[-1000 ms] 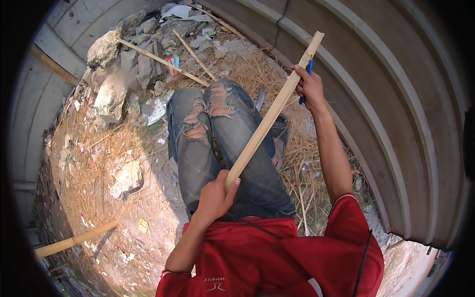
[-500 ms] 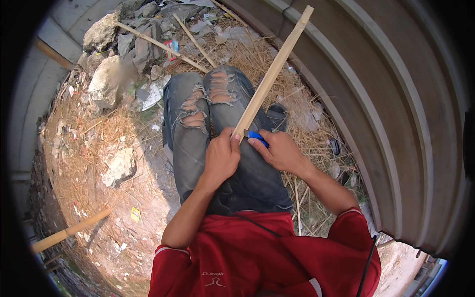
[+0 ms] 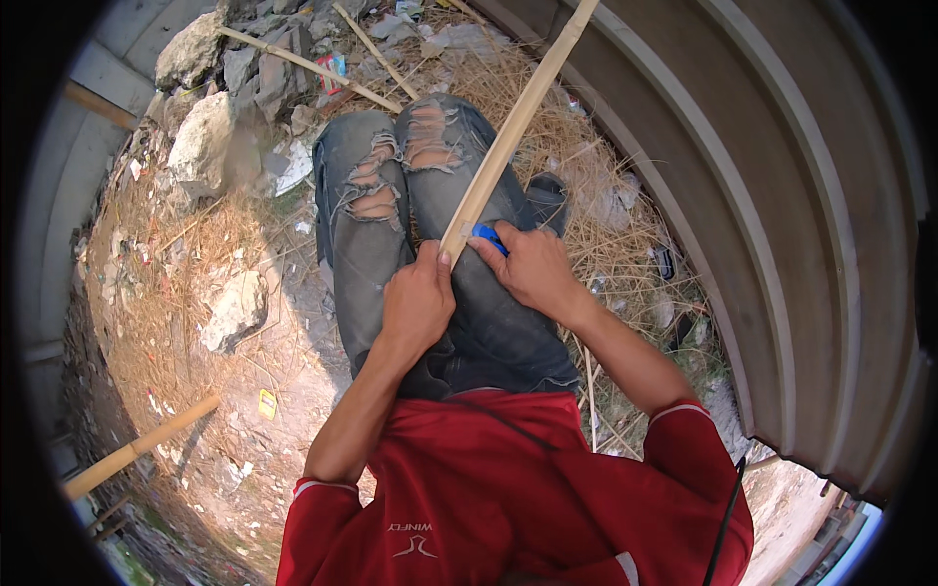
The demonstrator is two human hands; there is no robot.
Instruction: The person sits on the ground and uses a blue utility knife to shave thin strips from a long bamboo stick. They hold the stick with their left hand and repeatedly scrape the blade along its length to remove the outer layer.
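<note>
**Left hand [image 3: 418, 305] gripping a bamboo strip [image 3: 509, 137], right hand [image 3: 539, 273] gripping a blue-handled knife [image 3: 490, 238]**

In the head view, both forearms are reaching forward from red sleeves [image 3: 682, 444], elbows bending outward, hands nearly meeting above the lap. The left fingers are clamping the strip's near end, thumb lying on top. The right fingers are clasping the knife's handle just beside the strip's right edge; the blade is showing too faintly to tell its angle. The strip is slanting over the torn jeans [image 3: 366, 264], past the right knee, toward a corrugated metal wall [image 3: 743, 176].

The littered ground [image 3: 303, 400] is carrying rocks [image 3: 202, 146] and thin sticks [image 3: 311, 66] at its far left corner, dry straw [image 3: 596, 259] along its right edge, and a bamboo pole [image 3: 142, 449] near its left edge. Sunlight is falling across the left side.
</note>
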